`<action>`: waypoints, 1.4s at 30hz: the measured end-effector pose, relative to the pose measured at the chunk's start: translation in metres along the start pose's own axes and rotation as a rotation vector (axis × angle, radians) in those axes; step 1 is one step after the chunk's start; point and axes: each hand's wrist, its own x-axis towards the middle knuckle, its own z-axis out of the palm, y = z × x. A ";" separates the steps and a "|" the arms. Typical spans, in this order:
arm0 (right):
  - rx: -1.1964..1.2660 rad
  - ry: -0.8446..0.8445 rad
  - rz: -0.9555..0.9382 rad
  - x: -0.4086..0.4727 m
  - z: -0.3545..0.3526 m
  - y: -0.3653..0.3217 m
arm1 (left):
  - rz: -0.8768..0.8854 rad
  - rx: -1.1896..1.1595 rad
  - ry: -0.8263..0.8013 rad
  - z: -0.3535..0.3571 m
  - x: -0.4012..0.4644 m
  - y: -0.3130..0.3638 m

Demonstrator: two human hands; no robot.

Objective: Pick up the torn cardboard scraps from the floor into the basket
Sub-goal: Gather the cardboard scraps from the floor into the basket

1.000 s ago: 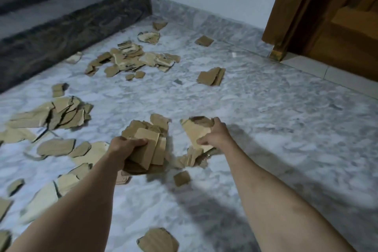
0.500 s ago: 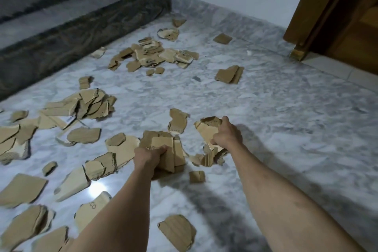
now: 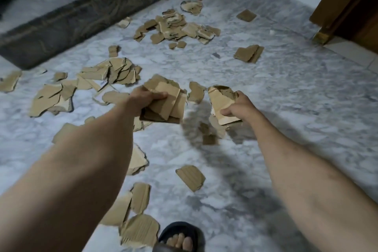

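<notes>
My left hand [image 3: 143, 98] grips a thick stack of torn cardboard scraps [image 3: 165, 102], lifted off the marble floor [image 3: 286, 98]. My right hand [image 3: 238, 106] grips another bunch of scraps [image 3: 219, 100], also above the floor. A few small pieces [image 3: 208, 135] lie or fall just under my right hand, blurred. Many more scraps are spread over the floor: a pile at mid left [image 3: 114, 73], a far pile [image 3: 180, 26], a pair at the far right [image 3: 248, 53], and several near my foot [image 3: 139, 229]. No basket is in view.
A dark stone step [image 3: 81, 20] runs along the far left. A wooden door frame [image 3: 343, 4] stands at the upper right beside a white wall. My sandalled foot [image 3: 180, 237] is at the bottom edge.
Both hands have risen with their bunches of scraps, and my view has pulled back and swung left, bringing my foot and nearer scraps into sight.
</notes>
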 end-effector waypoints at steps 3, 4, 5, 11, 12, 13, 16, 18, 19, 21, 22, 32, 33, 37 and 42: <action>0.056 -0.079 0.027 -0.036 0.017 0.006 | -0.028 0.099 0.018 -0.019 -0.043 0.020; 0.106 -0.099 0.041 -0.049 0.024 0.009 | -0.054 0.158 0.031 -0.025 -0.059 0.013; 0.153 -0.125 0.063 -0.061 0.033 0.014 | -0.081 0.204 0.036 -0.029 -0.075 0.000; -0.071 -0.355 0.076 -0.102 0.124 0.064 | -0.290 0.169 0.028 -0.039 -0.156 -0.180; -0.194 -0.368 0.042 -0.105 0.138 0.073 | -0.311 0.137 0.061 -0.039 -0.168 -0.205; -0.327 -0.369 0.002 -0.108 0.148 0.080 | -0.332 0.092 0.102 -0.041 -0.177 -0.223; -0.535 -0.297 -0.083 -0.114 0.163 0.093 | -0.335 0.053 0.166 -0.051 -0.173 -0.259; -0.676 -0.249 -0.141 -0.117 0.168 0.094 | -0.282 0.167 0.185 -0.050 -0.165 -0.274; -0.758 -0.230 -0.162 -0.119 0.169 0.092 | -0.281 0.227 0.206 -0.046 -0.164 -0.280; -0.837 -0.193 -0.149 -0.119 0.172 0.090 | -0.333 0.305 0.247 -0.037 -0.165 -0.286; -0.842 -0.179 -0.124 -0.121 0.174 0.089 | -0.353 0.346 0.267 -0.034 -0.167 -0.286; -0.544 -0.170 0.132 -0.113 0.185 0.088 | -0.136 0.345 0.291 -0.032 -0.164 -0.274; -0.488 -0.178 0.134 -0.107 0.182 0.085 | -0.122 0.376 0.289 -0.032 -0.163 -0.275; -0.286 -0.111 0.060 -0.080 0.156 0.055 | -0.259 0.429 0.276 -0.031 -0.162 -0.278; -0.494 -0.100 0.062 -0.052 0.132 0.032 | -0.291 0.442 0.280 -0.033 -0.155 -0.280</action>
